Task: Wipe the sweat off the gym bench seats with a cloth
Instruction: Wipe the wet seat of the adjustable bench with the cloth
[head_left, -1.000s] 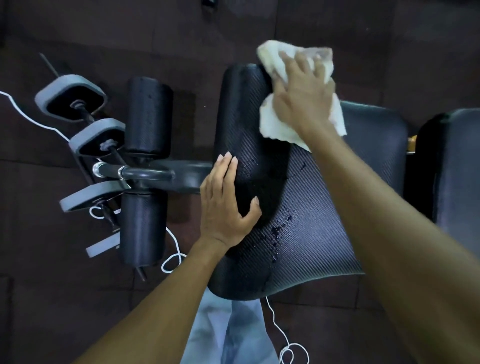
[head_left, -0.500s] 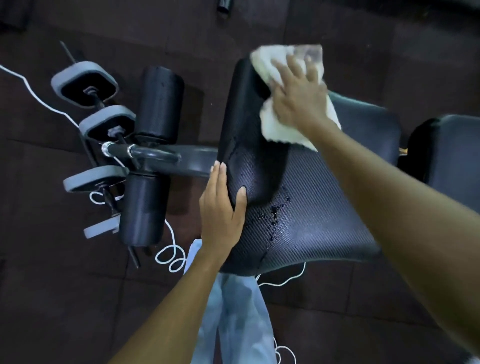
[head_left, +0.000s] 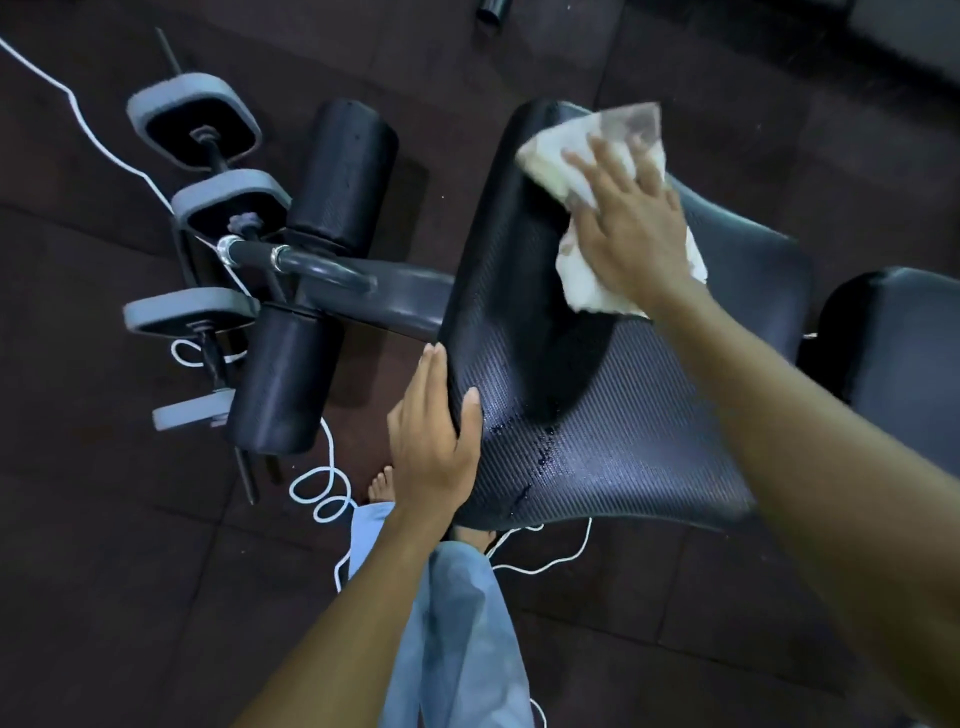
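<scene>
Cloth (head_left: 587, 283): off-white, crumpled, stained in spots; lies on the far end of the seat pad (head_left: 623, 415), pinned under the right hand (head_left: 631, 228); right grip is flat, fingers spread, palm pressing the cloth down rather than pinching it; edges of cloth stick out past the fingertips and below the wrist; looks soft, light, limp, will bunch and fold under a push, so best handled with a broad flat palm over its middle or a gathered wad; likely damp, judging by the stains.

Seat pad: black, ribbed vinyl-like surface, firm, probably slick when wet; dark wet droplets (head_left: 540, 452) sit on the near part of the seat, well apart from the cloth, not yet wiped.

Left hand (head_left: 434, 441) clamps the near front edge of the seat, thumb on top, fingers wrapped round the rim; steadying.

Beyond the seat's front edge: foam leg rollers (head_left: 317, 275), weight plates (head_left: 195, 127), white cord (head_left: 322, 491) on the floor; backrest pad (head_left: 904, 358) just beside the seat's rear.
</scene>
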